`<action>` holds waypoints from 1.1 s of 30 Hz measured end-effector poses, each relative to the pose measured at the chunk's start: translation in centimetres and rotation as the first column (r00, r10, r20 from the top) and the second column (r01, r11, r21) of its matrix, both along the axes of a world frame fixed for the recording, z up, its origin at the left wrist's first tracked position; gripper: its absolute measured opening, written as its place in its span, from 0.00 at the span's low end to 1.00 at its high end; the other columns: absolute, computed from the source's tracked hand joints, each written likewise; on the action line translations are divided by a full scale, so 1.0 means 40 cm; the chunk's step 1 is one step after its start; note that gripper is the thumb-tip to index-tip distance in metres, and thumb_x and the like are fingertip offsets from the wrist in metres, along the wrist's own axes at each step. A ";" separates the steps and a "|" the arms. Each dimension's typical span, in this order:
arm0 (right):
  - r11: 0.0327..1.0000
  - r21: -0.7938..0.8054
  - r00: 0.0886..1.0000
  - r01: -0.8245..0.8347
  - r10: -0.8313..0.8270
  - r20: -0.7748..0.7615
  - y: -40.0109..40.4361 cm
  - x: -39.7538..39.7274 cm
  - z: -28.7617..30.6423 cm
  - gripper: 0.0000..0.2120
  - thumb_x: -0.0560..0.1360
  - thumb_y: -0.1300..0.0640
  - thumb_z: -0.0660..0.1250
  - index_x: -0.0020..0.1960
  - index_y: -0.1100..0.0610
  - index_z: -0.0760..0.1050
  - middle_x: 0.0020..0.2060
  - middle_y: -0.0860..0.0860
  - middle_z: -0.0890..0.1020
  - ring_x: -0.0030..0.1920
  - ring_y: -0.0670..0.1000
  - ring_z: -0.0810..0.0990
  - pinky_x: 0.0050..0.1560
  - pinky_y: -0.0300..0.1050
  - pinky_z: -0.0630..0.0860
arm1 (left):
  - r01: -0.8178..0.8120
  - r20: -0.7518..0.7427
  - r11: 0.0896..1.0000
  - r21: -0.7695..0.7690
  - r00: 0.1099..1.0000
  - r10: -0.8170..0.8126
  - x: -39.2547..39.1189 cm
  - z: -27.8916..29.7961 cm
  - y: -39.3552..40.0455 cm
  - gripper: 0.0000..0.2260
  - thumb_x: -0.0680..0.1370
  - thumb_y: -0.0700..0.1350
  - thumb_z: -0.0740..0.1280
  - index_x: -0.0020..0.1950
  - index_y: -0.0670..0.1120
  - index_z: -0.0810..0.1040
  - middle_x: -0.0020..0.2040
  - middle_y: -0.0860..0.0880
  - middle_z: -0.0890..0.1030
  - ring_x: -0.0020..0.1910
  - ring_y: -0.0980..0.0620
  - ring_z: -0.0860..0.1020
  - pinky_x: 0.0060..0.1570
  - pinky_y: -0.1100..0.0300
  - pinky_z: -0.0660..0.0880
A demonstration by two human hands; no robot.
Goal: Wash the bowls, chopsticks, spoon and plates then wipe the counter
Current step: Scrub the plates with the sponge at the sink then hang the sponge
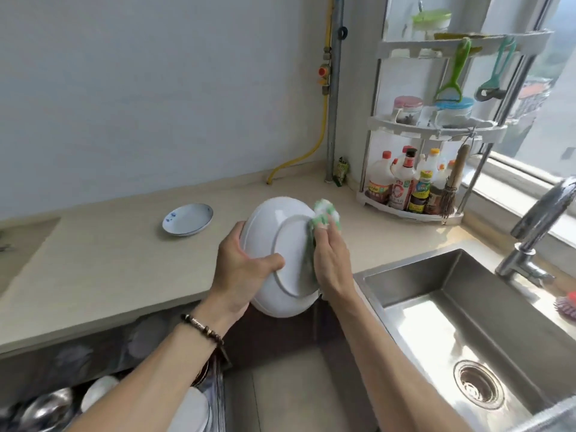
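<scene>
The left hand (241,269) grips a white plate (282,257) by its rim over the counter (103,266) edge, while the right hand (330,260) clutches a green cloth (322,218) against its underside. Judging by this, washing is under way: a small blue-patterned dish (188,219) waits on the counter, the sink (461,307) holds nothing, and wiping remains.

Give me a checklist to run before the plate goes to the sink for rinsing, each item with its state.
1. Left hand grip on the plate: ok, thumb on the back, fingers curled round the rim.
2. Cloth in the right hand, against the plate's back: ok.
3. Plate over the sink: not ok, it hangs over the counter edge, left of the basin.
4. Basin free of dishes: ok, none shows.
5. Water running from the tap: cannot tell, spout out of frame.
6. Small dish washed: cannot tell.
</scene>
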State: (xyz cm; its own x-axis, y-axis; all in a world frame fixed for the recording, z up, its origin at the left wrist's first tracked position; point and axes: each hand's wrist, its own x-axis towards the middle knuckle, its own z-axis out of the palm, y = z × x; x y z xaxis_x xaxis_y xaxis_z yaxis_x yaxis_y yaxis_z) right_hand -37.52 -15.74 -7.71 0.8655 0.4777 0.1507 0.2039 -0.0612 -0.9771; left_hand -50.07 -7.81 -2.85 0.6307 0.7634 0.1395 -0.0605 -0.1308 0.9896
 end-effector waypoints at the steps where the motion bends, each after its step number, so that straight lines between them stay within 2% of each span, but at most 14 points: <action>1: 0.999 0.035 0.998 -0.017 0.015 0.053 0.011 -0.047 0.005 0.19 0.86 0.50 0.52 0.76 0.47 0.67 0.66 0.48 0.75 0.65 0.48 0.72 0.65 0.46 0.67 | 0.009 -0.007 0.999 0.050 1.000 -0.008 -0.036 0.007 0.016 0.24 0.58 0.37 0.74 0.53 0.49 0.79 0.50 0.50 0.85 0.50 0.49 0.84 0.49 0.53 0.82; 3: 0.991 0.102 0.991 -0.092 0.080 0.111 0.037 -0.153 -0.002 0.22 0.86 0.50 0.53 0.79 0.45 0.60 0.74 0.43 0.67 0.73 0.43 0.64 0.70 0.39 0.60 | 0.023 -0.047 0.989 0.149 0.999 -0.016 -0.128 0.015 0.044 0.23 0.58 0.38 0.74 0.52 0.50 0.79 0.48 0.51 0.85 0.48 0.52 0.83 0.48 0.56 0.81; 5: 0.983 0.126 0.985 -0.131 0.115 0.128 0.058 -0.240 -0.025 0.23 0.84 0.46 0.52 0.79 0.41 0.59 0.77 0.40 0.63 0.77 0.40 0.59 0.75 0.42 0.56 | 0.038 -0.074 0.979 0.203 0.997 -0.024 -0.221 0.012 0.064 0.24 0.58 0.39 0.74 0.54 0.50 0.79 0.50 0.51 0.85 0.50 0.51 0.83 0.50 0.55 0.81; 8: 0.974 0.150 0.972 -0.171 0.141 0.190 0.098 -0.366 -0.023 0.21 0.82 0.45 0.52 0.74 0.34 0.62 0.74 0.40 0.67 0.75 0.41 0.63 0.76 0.47 0.61 | 0.040 -0.085 0.971 0.235 0.996 -0.020 -0.350 -0.001 0.099 0.25 0.59 0.38 0.74 0.55 0.46 0.79 0.51 0.48 0.84 0.50 0.49 0.83 0.50 0.56 0.81; 12: 0.965 0.026 0.862 -0.260 0.219 0.456 0.170 -0.507 0.019 0.23 0.80 0.44 0.53 0.72 0.44 0.72 0.66 0.46 0.73 0.72 0.50 0.67 0.71 0.46 0.63 | 0.044 -0.097 0.983 0.181 0.995 -0.027 -0.470 -0.017 0.133 0.20 0.61 0.35 0.79 0.49 0.40 0.77 0.41 0.51 0.82 0.38 0.56 0.78 0.39 0.63 0.76; 14: 0.941 0.003 0.870 -0.337 0.311 0.382 0.211 -0.527 0.009 0.23 0.79 0.43 0.54 0.70 0.46 0.74 0.65 0.43 0.75 0.68 0.47 0.70 0.69 0.40 0.65 | 0.028 -0.117 0.983 0.181 0.993 -0.007 -0.524 -0.027 0.156 0.18 0.61 0.36 0.78 0.48 0.43 0.77 0.39 0.54 0.81 0.37 0.56 0.77 0.37 0.65 0.74; 16: 0.941 0.032 0.939 -0.337 0.333 0.091 0.249 -0.509 -0.012 0.24 0.76 0.41 0.53 0.62 0.51 0.78 0.59 0.47 0.81 0.61 0.48 0.75 0.61 0.44 0.71 | 0.010 -0.141 0.977 0.215 0.990 0.021 -0.566 -0.036 0.181 0.18 0.60 0.38 0.76 0.47 0.46 0.77 0.39 0.53 0.80 0.37 0.55 0.76 0.36 0.65 0.73; 18: 0.955 0.013 0.926 -0.298 0.292 -0.238 0.296 -0.498 -0.028 0.29 0.71 0.39 0.51 0.53 0.60 0.77 0.48 0.54 0.82 0.53 0.54 0.77 0.52 0.50 0.72 | -0.024 -0.147 0.974 0.225 0.987 0.058 -0.594 -0.048 0.203 0.17 0.59 0.39 0.74 0.45 0.47 0.76 0.39 0.53 0.79 0.36 0.57 0.75 0.35 0.65 0.72; 19: 0.952 -0.006 0.916 -0.305 0.292 -0.275 0.319 -0.505 -0.039 0.31 0.70 0.38 0.50 0.54 0.61 0.77 0.48 0.56 0.81 0.52 0.53 0.77 0.52 0.51 0.72 | -0.035 -0.152 0.973 0.227 0.986 0.071 -0.606 -0.060 0.218 0.16 0.60 0.38 0.74 0.44 0.48 0.76 0.38 0.55 0.78 0.35 0.59 0.74 0.34 0.67 0.71; 22: 0.910 0.014 0.909 -0.415 0.415 -0.036 0.371 -0.558 -0.060 0.25 0.77 0.38 0.51 0.70 0.44 0.74 0.68 0.47 0.76 0.69 0.42 0.71 0.69 0.42 0.66 | -0.083 -0.188 0.966 0.246 0.973 0.132 -0.626 -0.093 0.271 0.17 0.63 0.34 0.77 0.45 0.46 0.75 0.38 0.51 0.78 0.34 0.60 0.72 0.33 0.69 0.69; 25: 0.845 0.005 0.843 -0.535 0.533 0.074 0.403 -0.604 -0.085 0.21 0.81 0.42 0.52 0.73 0.34 0.65 0.71 0.42 0.69 0.69 0.30 0.64 0.69 0.32 0.60 | -0.087 -0.276 0.957 0.275 0.947 0.165 -0.635 -0.129 0.334 0.17 0.62 0.36 0.76 0.46 0.42 0.73 0.39 0.47 0.78 0.35 0.54 0.70 0.34 0.63 0.69; 29: 0.789 -0.168 0.750 -0.591 0.614 0.247 0.446 -0.646 -0.158 0.22 0.80 0.42 0.53 0.72 0.38 0.70 0.72 0.47 0.69 0.76 0.45 0.61 0.72 0.42 0.61 | -0.061 -0.325 0.984 0.169 0.939 0.115 -0.642 -0.193 0.380 0.18 0.67 0.33 0.76 0.49 0.50 0.76 0.40 0.56 0.83 0.39 0.56 0.80 0.40 0.65 0.75; 31: 0.773 -0.166 0.749 -0.612 0.634 0.194 0.482 -0.640 -0.184 0.22 0.78 0.40 0.53 0.69 0.39 0.72 0.70 0.46 0.72 0.73 0.45 0.66 0.69 0.42 0.65 | -0.075 -0.355 0.979 0.190 0.924 0.140 -0.653 -0.222 0.401 0.18 0.66 0.36 0.76 0.51 0.47 0.77 0.43 0.53 0.83 0.40 0.54 0.79 0.42 0.58 0.76; 33: 0.808 -0.090 0.813 -0.582 0.576 -0.085 0.525 -0.631 -0.209 0.22 0.79 0.42 0.51 0.65 0.44 0.77 0.64 0.44 0.78 0.65 0.45 0.74 0.65 0.41 0.70 | -0.067 -0.421 0.965 0.253 0.891 0.172 -0.677 -0.249 0.419 0.16 0.63 0.40 0.74 0.47 0.45 0.74 0.40 0.50 0.78 0.36 0.53 0.71 0.36 0.58 0.69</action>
State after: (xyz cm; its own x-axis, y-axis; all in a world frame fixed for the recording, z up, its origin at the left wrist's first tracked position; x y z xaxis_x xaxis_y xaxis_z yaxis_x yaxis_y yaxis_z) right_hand -62.76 5.28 -16.08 0.4281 0.9031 0.0333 0.1851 -0.0515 -0.9814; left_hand -77.14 8.95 -12.82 0.5736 0.8176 0.0493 0.3999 -0.3320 0.8543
